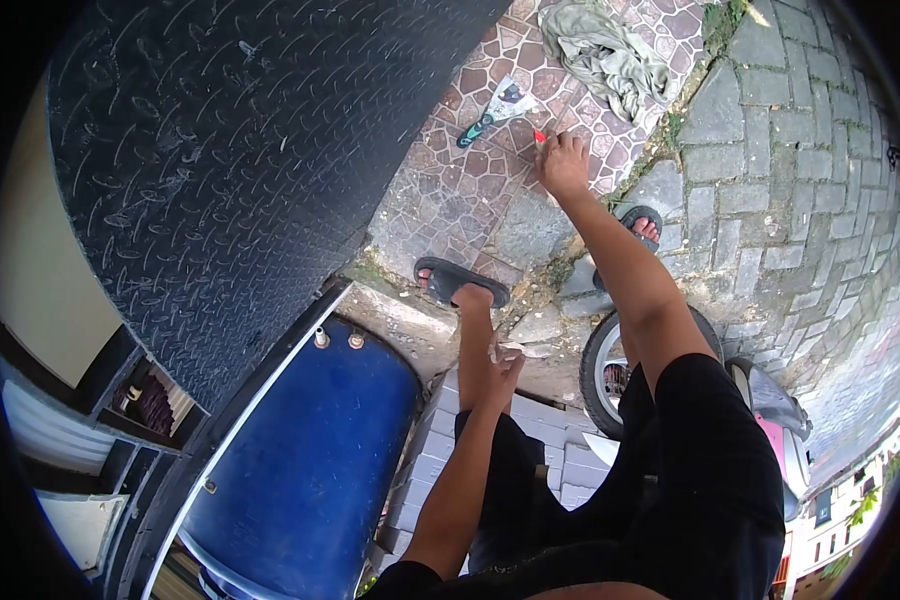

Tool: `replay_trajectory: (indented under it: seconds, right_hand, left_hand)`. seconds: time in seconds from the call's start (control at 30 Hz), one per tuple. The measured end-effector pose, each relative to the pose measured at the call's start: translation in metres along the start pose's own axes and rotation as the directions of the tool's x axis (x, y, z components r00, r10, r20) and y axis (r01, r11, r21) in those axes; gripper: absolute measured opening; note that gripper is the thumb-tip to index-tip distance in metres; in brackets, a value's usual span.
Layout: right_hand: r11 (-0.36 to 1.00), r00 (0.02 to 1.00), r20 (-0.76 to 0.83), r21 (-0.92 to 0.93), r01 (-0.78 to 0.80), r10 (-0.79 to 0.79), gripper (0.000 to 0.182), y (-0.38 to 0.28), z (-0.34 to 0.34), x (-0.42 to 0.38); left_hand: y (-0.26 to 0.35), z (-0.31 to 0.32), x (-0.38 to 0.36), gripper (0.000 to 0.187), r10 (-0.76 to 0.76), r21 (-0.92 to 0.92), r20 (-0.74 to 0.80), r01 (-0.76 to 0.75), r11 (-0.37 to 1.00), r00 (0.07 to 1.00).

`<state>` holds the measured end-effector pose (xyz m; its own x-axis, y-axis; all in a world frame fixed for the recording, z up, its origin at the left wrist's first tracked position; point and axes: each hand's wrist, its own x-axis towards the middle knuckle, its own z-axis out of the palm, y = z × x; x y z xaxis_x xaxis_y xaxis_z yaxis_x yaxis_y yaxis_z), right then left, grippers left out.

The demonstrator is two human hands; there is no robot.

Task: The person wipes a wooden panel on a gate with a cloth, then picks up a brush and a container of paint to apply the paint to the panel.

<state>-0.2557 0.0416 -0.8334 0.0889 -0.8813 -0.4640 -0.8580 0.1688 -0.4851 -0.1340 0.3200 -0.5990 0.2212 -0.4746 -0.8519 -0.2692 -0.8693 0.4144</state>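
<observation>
My right hand (565, 165) reaches down to the stone-patterned tiles, its fingers closed around a small red object (539, 136) that mostly hides under them. Just left of it, a scraper (497, 108) with a green and black handle lies flat on the tiles. Beyond that hand is a crumpled grey-green cloth (610, 60). My left hand (503, 378) is beside my left lower leg, fingers pinched on a pale, whitish scrap (517, 349), too small to identify.
A blue drum (300, 460) stands at the lower left, below a black tread-patterned metal sheet (240, 150). Grey blocks (435, 430) are near my legs. A wheel (602, 375) and a parked motorbike (775, 420) are at the right, by grey paving (770, 200).
</observation>
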Motion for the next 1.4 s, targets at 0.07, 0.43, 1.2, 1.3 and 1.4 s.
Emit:
replay_trajectory:
  seconds: [0.07, 0.43, 1.2, 1.3, 1.4]
  right_hand:
    - [0.998, 0.998, 0.022, -0.014, -0.055, 0.056, 0.048, 0.003, -0.001, -0.001]
    - [1.000, 0.997, 0.073, 0.004, -0.021, 0.021, 0.051, 0.021, 0.000, 0.009]
    - [0.471, 0.946, -0.157, 0.882, 0.006, 0.283, 0.033, 0.127, -0.143, 0.015]
    - [0.292, 0.921, -0.182, 0.953, 0.079, 0.344, 0.033, 0.109, -0.231, -0.076]
    - [0.249, 0.934, -0.225, 0.956, 0.157, 0.276, 0.028, 0.064, -0.349, -0.156]
  left_hand:
    - [-0.001, 0.000, 0.002, 0.063, 0.058, 0.003, -0.025, -0.058, 0.998, 0.998]
    - [0.009, 0.001, 0.009, 0.066, 0.024, 0.079, 0.057, -0.029, 0.996, 0.998]
    - [-0.005, 0.038, 0.008, 0.081, 0.067, 0.150, 0.045, -0.073, 0.986, 0.997]
    - [0.075, 0.034, -0.013, 0.080, 0.193, 0.188, 0.038, -0.197, 0.962, 0.980]
    - [0.125, 0.040, -0.016, 0.083, 0.365, 0.129, 0.076, -0.372, 0.919, 0.928]
